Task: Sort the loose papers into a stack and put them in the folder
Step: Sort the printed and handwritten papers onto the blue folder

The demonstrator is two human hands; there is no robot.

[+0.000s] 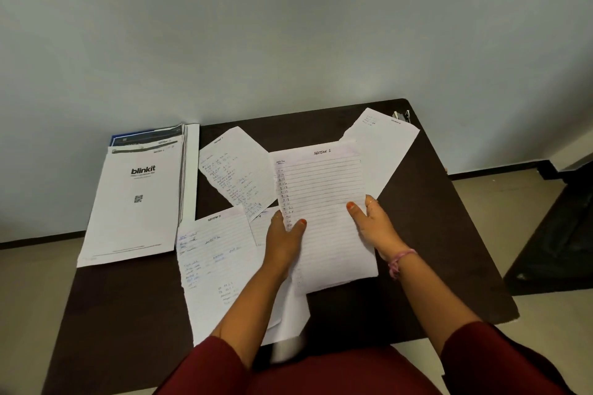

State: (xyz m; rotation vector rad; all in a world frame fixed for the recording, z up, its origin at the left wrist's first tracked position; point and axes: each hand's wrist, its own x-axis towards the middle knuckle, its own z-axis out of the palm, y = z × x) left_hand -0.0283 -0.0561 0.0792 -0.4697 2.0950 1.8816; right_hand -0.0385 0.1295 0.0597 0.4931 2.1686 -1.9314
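We hold the lined sheet headed "Section 1" [324,202] just above the dark table [433,234], our left hand [284,242] and right hand [373,223] each pinching a side edge. By our judgement the sorting has barely begun. Three other handwritten sheets, one at the left [215,266], one behind it [237,167] and one at the far right [385,147], lie scattered, and the folder [134,202], at the table's left edge, already holds printed pages.
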